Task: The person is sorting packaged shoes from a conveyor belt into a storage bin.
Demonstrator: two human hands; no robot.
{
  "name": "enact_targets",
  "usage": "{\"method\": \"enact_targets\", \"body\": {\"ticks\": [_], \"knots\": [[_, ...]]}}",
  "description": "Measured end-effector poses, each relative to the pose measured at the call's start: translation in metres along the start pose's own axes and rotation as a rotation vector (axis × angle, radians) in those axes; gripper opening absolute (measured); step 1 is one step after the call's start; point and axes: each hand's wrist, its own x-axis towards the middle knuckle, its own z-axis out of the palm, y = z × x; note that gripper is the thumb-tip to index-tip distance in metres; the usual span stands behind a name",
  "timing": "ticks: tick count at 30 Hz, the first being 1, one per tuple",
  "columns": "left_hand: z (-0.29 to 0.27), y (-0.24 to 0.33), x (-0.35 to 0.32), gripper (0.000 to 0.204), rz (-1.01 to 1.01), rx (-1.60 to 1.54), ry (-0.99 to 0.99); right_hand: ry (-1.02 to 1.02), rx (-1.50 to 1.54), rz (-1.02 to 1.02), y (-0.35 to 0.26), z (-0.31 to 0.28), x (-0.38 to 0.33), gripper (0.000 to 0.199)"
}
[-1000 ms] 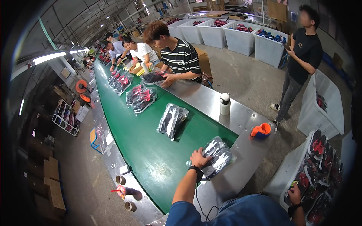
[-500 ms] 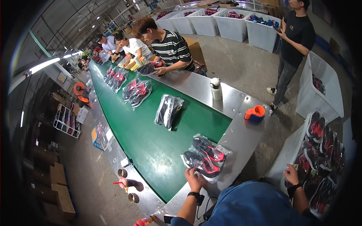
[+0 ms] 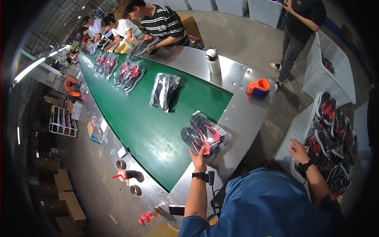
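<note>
A clear bag holding a pair of black and red shoes [image 3: 205, 136] lies where the green conveyor belt [image 3: 142, 126] meets the steel table end [image 3: 244, 114]. My left hand [image 3: 198, 155], a black watch on its wrist, grips the bag's near edge. My right hand [image 3: 299, 150] rests on the rim of a white bin [image 3: 294, 130] at my right, fingers apart, next to loose black and red shoes [image 3: 329, 130] piled inside.
More bagged pairs lie up the belt: a dark one [image 3: 164, 91] and red ones [image 3: 129, 74]. A white bottle [image 3: 213, 60] and an orange tape dispenser [image 3: 258, 87] stand on the steel. People work across the belt [image 3: 162, 23]; one stands by another bin [image 3: 302, 23].
The bagged pair has come off the belt's end toward me with my left hand on it. My right hand has risen to the bin's rim.
</note>
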Motion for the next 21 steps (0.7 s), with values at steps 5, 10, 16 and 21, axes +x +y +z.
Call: {"method": "enact_targets", "body": {"ticks": [5, 10, 16, 21], "knots": [[0.011, 0.004, -0.009, 0.111, -0.106, -0.159, -0.104, -0.018, 0.086, 0.006, -0.012, 0.001, 0.000, 0.052], [0.048, 0.019, -0.063, 0.087, -0.144, -0.221, -0.292, -0.190, 0.291, -0.054, -0.090, 0.010, 0.020, 0.051], [0.093, 0.033, -0.110, 0.086, -0.230, -0.251, -0.577, -0.457, 0.432, -0.064, -0.167, 0.046, 0.042, 0.061], [0.111, 0.028, -0.121, 0.087, -0.254, -0.241, -0.651, -0.426, 0.419, -0.171, -0.191, 0.051, 0.036, 0.086]]}}
